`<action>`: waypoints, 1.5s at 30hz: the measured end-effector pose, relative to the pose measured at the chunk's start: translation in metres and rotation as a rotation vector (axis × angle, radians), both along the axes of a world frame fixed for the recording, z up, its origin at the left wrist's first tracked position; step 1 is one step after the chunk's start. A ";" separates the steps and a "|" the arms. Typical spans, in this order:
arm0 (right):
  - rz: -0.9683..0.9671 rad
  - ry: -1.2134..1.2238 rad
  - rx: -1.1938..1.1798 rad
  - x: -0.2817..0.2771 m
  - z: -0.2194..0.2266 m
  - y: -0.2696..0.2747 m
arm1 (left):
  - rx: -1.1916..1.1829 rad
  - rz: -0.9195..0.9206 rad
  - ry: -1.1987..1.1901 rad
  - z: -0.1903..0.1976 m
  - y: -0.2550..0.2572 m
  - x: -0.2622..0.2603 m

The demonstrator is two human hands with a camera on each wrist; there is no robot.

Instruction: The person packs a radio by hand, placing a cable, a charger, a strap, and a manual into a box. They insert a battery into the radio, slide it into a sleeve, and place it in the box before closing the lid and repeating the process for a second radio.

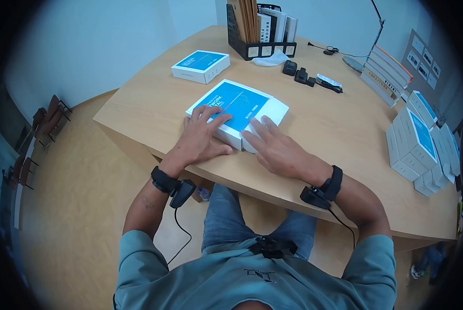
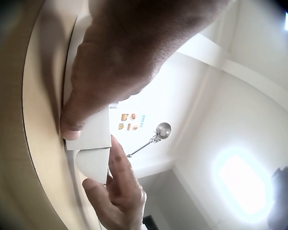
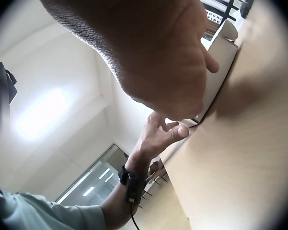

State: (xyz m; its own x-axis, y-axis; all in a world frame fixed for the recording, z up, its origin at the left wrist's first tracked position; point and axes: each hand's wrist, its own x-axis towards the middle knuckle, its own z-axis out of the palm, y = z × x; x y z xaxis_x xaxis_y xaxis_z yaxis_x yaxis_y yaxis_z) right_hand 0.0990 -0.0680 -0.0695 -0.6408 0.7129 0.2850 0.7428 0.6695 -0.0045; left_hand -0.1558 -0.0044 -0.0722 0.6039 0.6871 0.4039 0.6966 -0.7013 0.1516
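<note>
A flat white box (image 1: 236,98) with a blue printed top lies near the front edge of the table, tilted to the view. My left hand (image 1: 199,138) holds it at the near left, fingers bent over the top and thumb along the near side. White flaps (image 1: 274,110) extend from the box's right end. There my right hand (image 1: 279,151) has its fingers over the end. In the left wrist view, the thumb and forefinger of the right hand (image 2: 120,194) lie about a rounded side flap (image 2: 92,164).
A smaller-looking blue-and-white box (image 1: 200,66) sits behind to the left. Farther back are a black file holder (image 1: 265,50), small black devices (image 1: 301,75) and a cable. Books (image 1: 384,75) stand by a lamp (image 1: 353,64). Several more boxes (image 1: 415,142) are stacked at the right.
</note>
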 end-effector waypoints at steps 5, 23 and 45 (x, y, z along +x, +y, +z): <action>-0.028 0.058 -0.018 -0.005 0.003 -0.004 | -0.028 -0.043 -0.054 -0.008 0.008 -0.003; -0.311 0.558 -0.377 0.085 0.031 0.084 | -0.060 0.105 -0.245 -0.014 -0.027 0.018; -0.185 0.919 -0.658 0.072 0.049 0.081 | -0.194 -0.125 -0.593 -0.007 -0.031 0.013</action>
